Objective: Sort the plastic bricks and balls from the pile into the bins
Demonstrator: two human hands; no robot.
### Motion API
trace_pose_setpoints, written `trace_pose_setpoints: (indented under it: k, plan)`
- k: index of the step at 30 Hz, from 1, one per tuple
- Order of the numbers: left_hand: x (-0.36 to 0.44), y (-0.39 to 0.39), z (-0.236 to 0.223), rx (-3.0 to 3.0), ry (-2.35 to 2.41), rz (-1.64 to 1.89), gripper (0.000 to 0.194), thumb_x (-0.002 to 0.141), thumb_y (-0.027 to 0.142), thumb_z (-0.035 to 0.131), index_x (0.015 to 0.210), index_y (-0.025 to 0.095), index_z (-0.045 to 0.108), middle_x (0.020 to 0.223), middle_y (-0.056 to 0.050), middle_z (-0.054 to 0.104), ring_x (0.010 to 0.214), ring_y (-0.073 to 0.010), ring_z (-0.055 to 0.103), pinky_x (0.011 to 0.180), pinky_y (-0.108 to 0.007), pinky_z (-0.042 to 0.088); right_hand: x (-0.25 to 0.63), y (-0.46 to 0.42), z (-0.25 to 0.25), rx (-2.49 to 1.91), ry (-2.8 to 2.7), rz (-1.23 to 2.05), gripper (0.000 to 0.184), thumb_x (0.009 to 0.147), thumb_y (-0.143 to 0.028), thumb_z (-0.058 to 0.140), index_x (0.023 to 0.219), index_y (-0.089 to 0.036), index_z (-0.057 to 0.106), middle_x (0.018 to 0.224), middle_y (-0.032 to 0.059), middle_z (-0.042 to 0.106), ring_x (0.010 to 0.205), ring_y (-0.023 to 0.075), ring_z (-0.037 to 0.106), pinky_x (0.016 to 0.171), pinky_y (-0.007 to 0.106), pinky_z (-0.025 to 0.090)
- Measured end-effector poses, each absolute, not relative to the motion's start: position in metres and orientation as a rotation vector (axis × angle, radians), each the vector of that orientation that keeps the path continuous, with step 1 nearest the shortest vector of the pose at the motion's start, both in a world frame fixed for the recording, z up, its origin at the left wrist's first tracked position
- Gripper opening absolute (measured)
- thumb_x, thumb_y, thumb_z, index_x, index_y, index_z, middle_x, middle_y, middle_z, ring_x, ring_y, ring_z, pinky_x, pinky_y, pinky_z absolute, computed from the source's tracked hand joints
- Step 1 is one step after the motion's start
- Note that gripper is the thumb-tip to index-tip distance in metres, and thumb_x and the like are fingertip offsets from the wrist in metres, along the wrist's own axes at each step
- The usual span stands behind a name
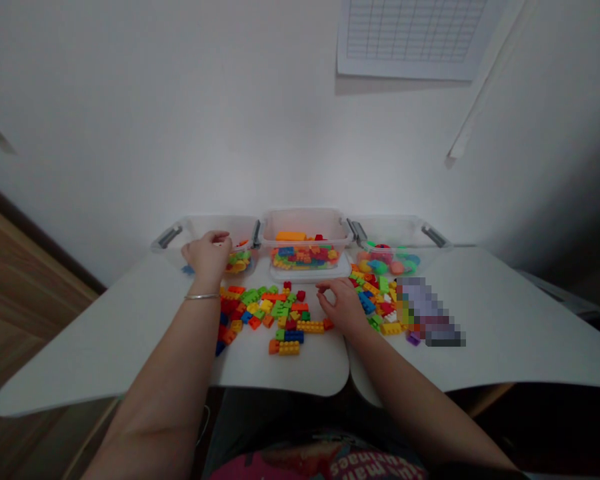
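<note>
My left hand hangs over the rim of the left clear plastic bin, and its curled fingers hide whether it holds anything. A few bricks lie in that bin. My right hand rests on the white table, fingers curled and empty, beside a yellow plastic brick. Loose coloured building bricks are spread between my hands. Another heap of bricks lies just past my right hand. A thin bangle circles my left wrist.
The middle clear bin holds many bricks, and the right clear bin holds rounded coloured pieces. A pixelated patch covers something on the table. A white wall stands behind the bins, with a wooden floor to the left.
</note>
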State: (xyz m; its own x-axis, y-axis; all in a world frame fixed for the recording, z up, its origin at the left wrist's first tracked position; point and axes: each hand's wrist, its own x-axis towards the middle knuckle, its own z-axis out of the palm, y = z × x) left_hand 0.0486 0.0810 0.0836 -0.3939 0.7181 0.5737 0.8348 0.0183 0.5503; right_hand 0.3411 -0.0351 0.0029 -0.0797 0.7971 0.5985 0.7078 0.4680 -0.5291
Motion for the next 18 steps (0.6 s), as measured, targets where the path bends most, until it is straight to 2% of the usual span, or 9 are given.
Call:
trace_pose_setpoints:
  k: [5,11,14,18]
  plan:
    - [0.069,0.058,0.085,-1.763,-1.925,-1.643,0.03,0.084,0.032,0.048,0.1,0.019,0.071,0.102,-0.006,0.074,0.096,-0.0218,0.064,0.1,-0.04,0.041,0.341,-0.034,0.002,-1.245,-1.826,0.122,0.016,0.082,-0.015,0.06,0.096,-0.02,0.069,0.09,0.0054,0.072,0.093,0.0231,0.062,0.09,0.04,0.049]
    - [0.113,0.023,0.062,-2.131,-1.635,-1.678,0.024,0.085,0.031,0.05,0.092,0.021,0.07,0.097,-0.005,0.073,0.099,-0.0226,0.063,0.094,-0.038,0.046,0.343,-0.032,0.0,-1.246,-1.84,0.114,0.017,0.083,-0.016,0.059,0.096,-0.021,0.069,0.09,0.005,0.072,0.093,0.0229,0.063,0.09,0.04,0.049]
    - [0.128,0.014,0.048,-2.262,-1.6,-1.473,0.021,0.086,0.029,0.053,0.091,0.021,0.071,0.094,-0.006,0.073,0.097,-0.0248,0.063,0.095,-0.043,0.046,0.343,-0.03,-0.002,-1.253,-1.834,0.095,0.017,0.083,-0.016,0.059,0.096,-0.021,0.069,0.09,0.005,0.072,0.092,0.023,0.063,0.09,0.04,0.049]
    - [0.138,0.005,0.033,-2.321,-1.545,-1.072,0.016,0.083,0.024,0.057,0.089,0.023,0.072,0.093,-0.008,0.074,0.104,-0.0306,0.059,0.107,-0.057,0.033,0.341,-0.027,-0.006,-1.274,-1.811,0.103,0.016,0.083,-0.018,0.058,0.095,-0.021,0.068,0.091,0.0056,0.073,0.092,0.023,0.064,0.091,0.041,0.049]
